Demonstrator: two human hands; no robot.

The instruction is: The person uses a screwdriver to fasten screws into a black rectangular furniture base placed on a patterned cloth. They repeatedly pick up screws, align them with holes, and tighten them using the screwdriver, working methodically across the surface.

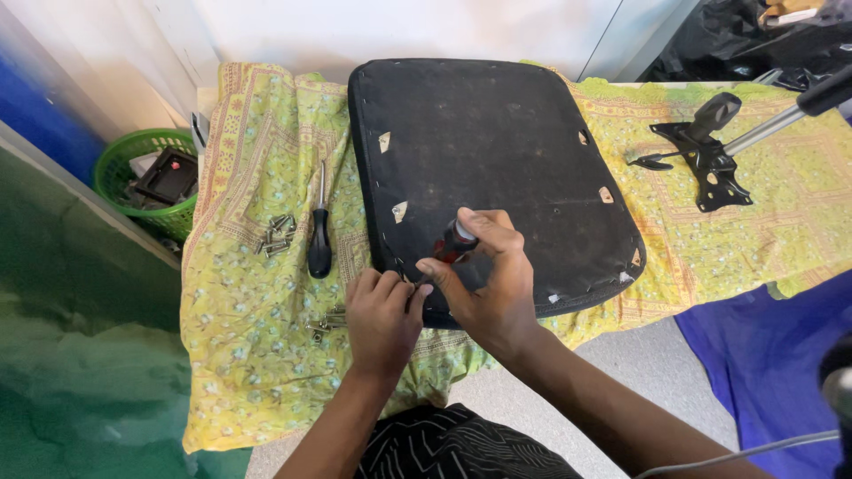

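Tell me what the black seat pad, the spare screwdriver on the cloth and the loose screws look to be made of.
Black seat pad: likely matte fabric stapled over a board; pale staples dot its edge. Black-handled screwdriver: shiny metal shaft, handle probably plastic or rubber. Loose screws: bright silvery metal, glinting.

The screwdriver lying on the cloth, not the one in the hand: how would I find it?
Start at the big black seat pad on the yellow flowered cloth. Look just left of its edge: the lying screwdriver points away from the person, black handle nearest them. Small screws sit left of it; the right hand holds a red-handled screwdriver.
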